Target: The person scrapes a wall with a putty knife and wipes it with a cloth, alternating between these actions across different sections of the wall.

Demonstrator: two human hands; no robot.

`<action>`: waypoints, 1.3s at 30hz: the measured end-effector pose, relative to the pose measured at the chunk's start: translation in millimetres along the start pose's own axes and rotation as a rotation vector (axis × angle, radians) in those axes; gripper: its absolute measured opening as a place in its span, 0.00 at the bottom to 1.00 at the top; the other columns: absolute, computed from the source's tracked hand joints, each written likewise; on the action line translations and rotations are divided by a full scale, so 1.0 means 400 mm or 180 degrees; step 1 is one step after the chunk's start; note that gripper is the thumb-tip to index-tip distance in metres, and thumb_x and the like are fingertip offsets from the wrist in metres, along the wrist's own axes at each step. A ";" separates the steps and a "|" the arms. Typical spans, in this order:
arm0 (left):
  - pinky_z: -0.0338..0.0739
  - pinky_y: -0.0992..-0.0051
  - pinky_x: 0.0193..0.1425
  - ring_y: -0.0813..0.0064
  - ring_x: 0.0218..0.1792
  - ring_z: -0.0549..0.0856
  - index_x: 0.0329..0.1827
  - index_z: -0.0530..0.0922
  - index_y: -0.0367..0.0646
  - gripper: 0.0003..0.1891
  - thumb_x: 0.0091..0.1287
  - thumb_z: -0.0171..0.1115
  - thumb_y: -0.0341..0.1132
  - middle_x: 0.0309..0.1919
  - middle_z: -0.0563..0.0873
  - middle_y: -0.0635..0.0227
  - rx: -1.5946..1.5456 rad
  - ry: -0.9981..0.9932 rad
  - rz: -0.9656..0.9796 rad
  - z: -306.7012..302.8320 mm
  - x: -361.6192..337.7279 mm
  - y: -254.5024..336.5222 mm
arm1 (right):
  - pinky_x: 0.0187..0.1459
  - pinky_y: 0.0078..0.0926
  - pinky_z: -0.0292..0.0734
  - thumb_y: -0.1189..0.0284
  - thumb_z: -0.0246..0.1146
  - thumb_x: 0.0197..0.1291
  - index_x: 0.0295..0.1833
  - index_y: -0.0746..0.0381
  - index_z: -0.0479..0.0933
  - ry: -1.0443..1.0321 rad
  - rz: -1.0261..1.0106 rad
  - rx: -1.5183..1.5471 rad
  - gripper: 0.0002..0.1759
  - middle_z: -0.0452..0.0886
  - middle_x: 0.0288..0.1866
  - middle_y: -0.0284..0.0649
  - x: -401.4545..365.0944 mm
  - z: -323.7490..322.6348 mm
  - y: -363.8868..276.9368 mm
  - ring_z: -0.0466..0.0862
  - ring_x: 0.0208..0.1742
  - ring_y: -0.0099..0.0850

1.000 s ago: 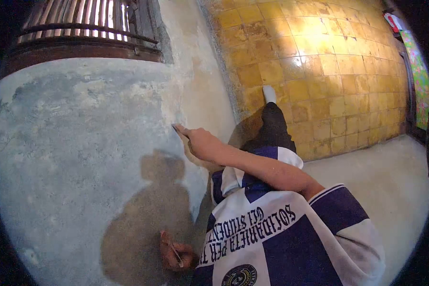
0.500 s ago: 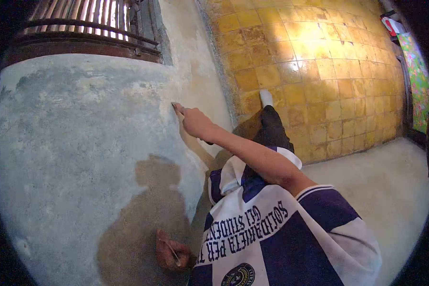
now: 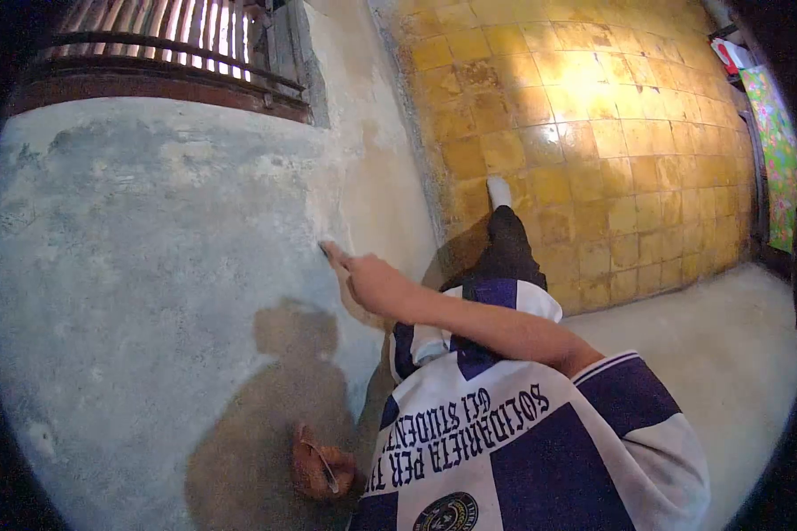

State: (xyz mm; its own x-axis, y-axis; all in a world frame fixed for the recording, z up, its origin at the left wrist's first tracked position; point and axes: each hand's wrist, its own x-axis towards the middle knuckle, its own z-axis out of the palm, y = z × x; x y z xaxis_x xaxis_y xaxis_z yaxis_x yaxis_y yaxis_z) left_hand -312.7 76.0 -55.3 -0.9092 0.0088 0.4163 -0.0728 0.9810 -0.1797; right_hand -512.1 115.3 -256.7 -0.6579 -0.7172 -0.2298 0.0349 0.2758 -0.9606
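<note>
My right hand [image 3: 378, 285] is closed around a small scraper [image 3: 327, 248], index finger stretched along it, the tip right at the blue-grey wall [image 3: 150, 265]. Most of that tool is hidden by the fingers. It meets the wall where the blue-grey surface borders a paler beige strip [image 3: 376, 186]. Low at the left of my body, my left hand [image 3: 314, 465] is closed on a thin flat piece with a pale edge [image 3: 328, 469], whose kind I cannot tell. It sits in front of the wall, within my shadow.
A barred window [image 3: 164, 44] with a dark wooden frame is at upper left. Yellow tiles [image 3: 584, 195] cover the floor, with my foot [image 3: 499, 192] on them. Bare grey concrete [image 3: 682, 310] lies at right, near a green floral cloth [image 3: 773, 150].
My right hand has moved down along the wall with the scraper, toward my body. My left hand stays nearly in place. The view has shifted slightly.
</note>
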 end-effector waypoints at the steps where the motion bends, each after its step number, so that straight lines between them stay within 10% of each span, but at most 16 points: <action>1: 0.85 0.63 0.27 0.54 0.30 0.88 0.46 0.75 0.25 0.13 0.69 0.50 0.30 0.32 0.84 0.43 -0.0005 -0.0043 -0.0032 0.001 0.007 -0.001 | 0.38 0.51 0.76 0.80 0.50 0.55 0.74 0.53 0.59 0.0065 0.0061 -0.0073 0.37 0.79 0.29 0.64 -0.008 -0.014 -0.017 0.81 0.32 0.59; 31: 0.87 0.63 0.31 0.51 0.33 0.88 0.46 0.69 0.29 0.09 0.72 0.49 0.29 0.33 0.85 0.44 -0.0195 0.0592 0.0224 0.062 -0.053 -0.036 | 0.39 0.47 0.77 0.81 0.51 0.55 0.75 0.54 0.58 -0.0112 -0.0220 -0.0227 0.38 0.79 0.30 0.62 0.023 -0.041 0.000 0.82 0.32 0.57; 39: 0.87 0.65 0.33 0.54 0.34 0.89 0.46 0.69 0.32 0.07 0.72 0.49 0.29 0.34 0.86 0.46 -0.0314 0.0538 0.0334 0.077 0.013 -0.039 | 0.42 0.51 0.75 0.63 0.48 0.71 0.72 0.60 0.61 0.0377 -0.0564 0.0465 0.27 0.80 0.32 0.63 0.036 0.044 0.015 0.80 0.33 0.62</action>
State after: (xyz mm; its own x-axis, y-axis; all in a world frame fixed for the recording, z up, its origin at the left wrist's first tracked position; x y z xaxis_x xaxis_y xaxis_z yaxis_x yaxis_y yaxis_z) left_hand -329.0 54.9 -77.7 -0.8274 0.1361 0.5449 0.0666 0.9871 -0.1453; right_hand -507.9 95.4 -268.4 -0.7466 -0.6638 -0.0442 0.0138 0.0510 -0.9986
